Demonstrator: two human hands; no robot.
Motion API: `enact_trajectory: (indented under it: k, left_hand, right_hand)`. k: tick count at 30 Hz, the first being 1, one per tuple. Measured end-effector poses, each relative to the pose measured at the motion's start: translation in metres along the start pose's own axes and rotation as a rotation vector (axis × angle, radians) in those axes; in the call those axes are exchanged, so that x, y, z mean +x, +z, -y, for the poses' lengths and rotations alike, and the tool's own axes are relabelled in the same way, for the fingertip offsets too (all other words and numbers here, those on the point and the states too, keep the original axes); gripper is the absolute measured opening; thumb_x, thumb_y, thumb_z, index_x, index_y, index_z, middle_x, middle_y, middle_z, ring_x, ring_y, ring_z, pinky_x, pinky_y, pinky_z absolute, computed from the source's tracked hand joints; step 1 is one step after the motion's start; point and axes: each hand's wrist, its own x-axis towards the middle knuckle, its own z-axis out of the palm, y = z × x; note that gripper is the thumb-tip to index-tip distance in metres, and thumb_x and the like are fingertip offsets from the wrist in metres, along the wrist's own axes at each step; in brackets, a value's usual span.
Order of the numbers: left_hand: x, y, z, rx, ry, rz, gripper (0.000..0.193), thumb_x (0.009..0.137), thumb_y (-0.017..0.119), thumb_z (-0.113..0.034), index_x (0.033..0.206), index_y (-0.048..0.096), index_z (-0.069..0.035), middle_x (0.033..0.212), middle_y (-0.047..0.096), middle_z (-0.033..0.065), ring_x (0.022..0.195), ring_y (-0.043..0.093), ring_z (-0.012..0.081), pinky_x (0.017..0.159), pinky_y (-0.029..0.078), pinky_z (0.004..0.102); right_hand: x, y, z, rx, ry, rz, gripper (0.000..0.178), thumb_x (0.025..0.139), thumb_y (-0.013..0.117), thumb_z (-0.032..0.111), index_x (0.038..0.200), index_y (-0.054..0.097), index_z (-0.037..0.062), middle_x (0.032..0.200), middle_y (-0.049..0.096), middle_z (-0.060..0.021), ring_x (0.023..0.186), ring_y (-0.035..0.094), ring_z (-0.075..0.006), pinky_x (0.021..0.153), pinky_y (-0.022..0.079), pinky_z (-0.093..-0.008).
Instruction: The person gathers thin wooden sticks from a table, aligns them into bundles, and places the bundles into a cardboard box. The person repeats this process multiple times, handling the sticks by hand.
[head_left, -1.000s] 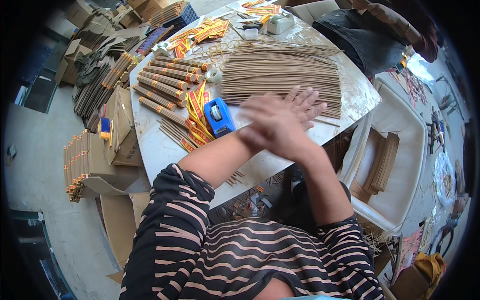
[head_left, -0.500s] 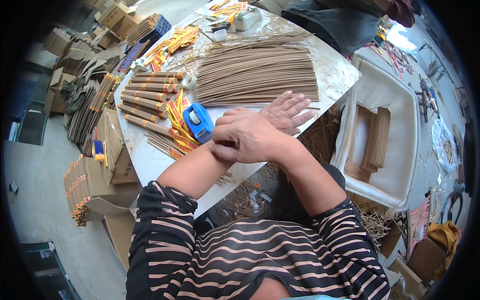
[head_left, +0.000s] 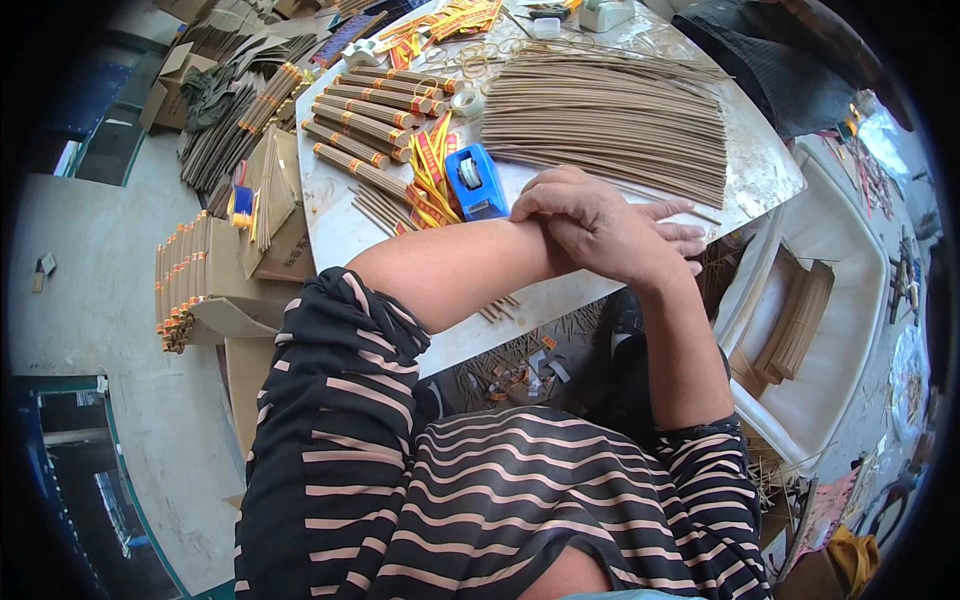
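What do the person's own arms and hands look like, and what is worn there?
Black sleeves with pale pink stripes, ending around the elbows, leave the forearms bare. The right hand is bare, as is what shows of the left hand.

My sleeves (head_left: pixel 340 430) are soft-looking cloth, the thin sticks (head_left: pixel 610 120) look dry, dull and a bit rough, the blue tape holder (head_left: pixel 483 190) is smooth, shiny plastic, the white tub (head_left: pixel 852 265) looks like smooth plastic, and the box (head_left: pixel 287 228) is dull cardboard
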Motion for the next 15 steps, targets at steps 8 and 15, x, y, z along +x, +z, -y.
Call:
enact_trajectory:
  k: [8,15]
  left_hand:
    - [0.011,0.024,-0.033,1.166,-0.101,0.077,0.054,0.094,0.028,-0.036,0.141,0.018,-0.013,0.147,0.019,0.013,0.137,0.015,0.0256,0.113,0.012,0.0428]
    - [-0.009,0.014,-0.039,3.157,0.245,0.247,0.048,0.095,0.031,-0.036,0.136,0.031,-0.01,0.141,0.034,0.0114,0.134,0.024,0.0239,0.112,0.015,0.039]
  right_hand:
    - [0.0,-0.008,-0.001,0.019,0.037,0.058,0.009,0.074,0.053,0.0,0.075,0.059,0.0053,0.078,0.059,-0.0085,0.08,0.057,-0.0261,0.072,0.046,-0.0334]
    - [0.001,-0.007,0.003,-0.029,0.114,0.18,0.014,0.071,0.051,0.0,0.075,0.063,0.0069,0.08,0.061,-0.0096,0.079,0.058,-0.0288,0.073,0.046,-0.0342]
